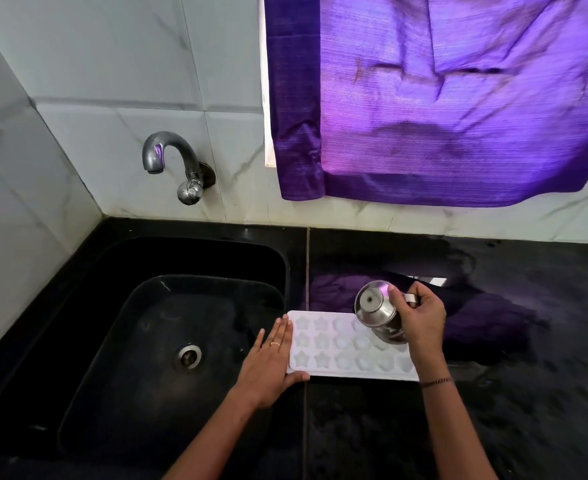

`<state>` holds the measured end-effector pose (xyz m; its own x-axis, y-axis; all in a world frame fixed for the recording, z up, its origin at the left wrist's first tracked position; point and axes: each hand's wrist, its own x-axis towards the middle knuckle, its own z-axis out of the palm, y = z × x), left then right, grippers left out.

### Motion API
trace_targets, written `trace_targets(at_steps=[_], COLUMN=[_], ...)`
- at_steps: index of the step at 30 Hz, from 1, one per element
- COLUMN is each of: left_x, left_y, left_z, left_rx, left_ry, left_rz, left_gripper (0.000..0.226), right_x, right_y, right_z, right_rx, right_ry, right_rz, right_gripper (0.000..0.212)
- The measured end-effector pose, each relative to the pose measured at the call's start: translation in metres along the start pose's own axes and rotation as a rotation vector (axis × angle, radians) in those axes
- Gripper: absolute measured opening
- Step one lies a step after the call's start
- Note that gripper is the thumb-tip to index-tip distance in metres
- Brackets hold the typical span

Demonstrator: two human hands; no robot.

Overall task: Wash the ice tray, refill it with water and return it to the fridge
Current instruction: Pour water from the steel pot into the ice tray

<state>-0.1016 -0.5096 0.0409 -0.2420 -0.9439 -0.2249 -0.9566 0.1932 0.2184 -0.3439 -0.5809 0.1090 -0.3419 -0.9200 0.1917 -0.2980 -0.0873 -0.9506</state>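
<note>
The white ice tray (334, 344) with star and round cups is lying on the black counter (493, 393), just right of the sink (129, 306). A purple curtain (458, 98) is hanging on the far wall. My left hand (271, 362) is pressing flat, fingers straight, on the tray's left end. My right hand (420, 317) is gripping a tipped steel jug (379, 313) over its right side.

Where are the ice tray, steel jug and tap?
ice tray (341, 358): head view, middle row of cavities.
steel jug (375, 311): head view, domed lid.
tap (178, 141): head view, top of the spout's arch.
</note>
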Motion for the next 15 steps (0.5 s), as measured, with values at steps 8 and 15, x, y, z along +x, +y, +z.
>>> trace_targets(at_steps=[8,15], left_x=[0.0002,-0.0004], left_y=[0.0005,0.0005], left_z=[-0.0004,-0.0008], left_rx=[-0.019,-0.017], left_ry=[0.007,0.005], left_rz=[-0.001,0.002], left_gripper=[0.107,0.106], right_x=[-0.0009,-0.0014], right_y=[0.0022,0.0039], right_z=[0.0015,0.0044], right_rx=[-0.100,-0.151], right_ry=[-0.032,-0.040], right_rz=[-0.049,-0.096], right_gripper=[0.044,0.047])
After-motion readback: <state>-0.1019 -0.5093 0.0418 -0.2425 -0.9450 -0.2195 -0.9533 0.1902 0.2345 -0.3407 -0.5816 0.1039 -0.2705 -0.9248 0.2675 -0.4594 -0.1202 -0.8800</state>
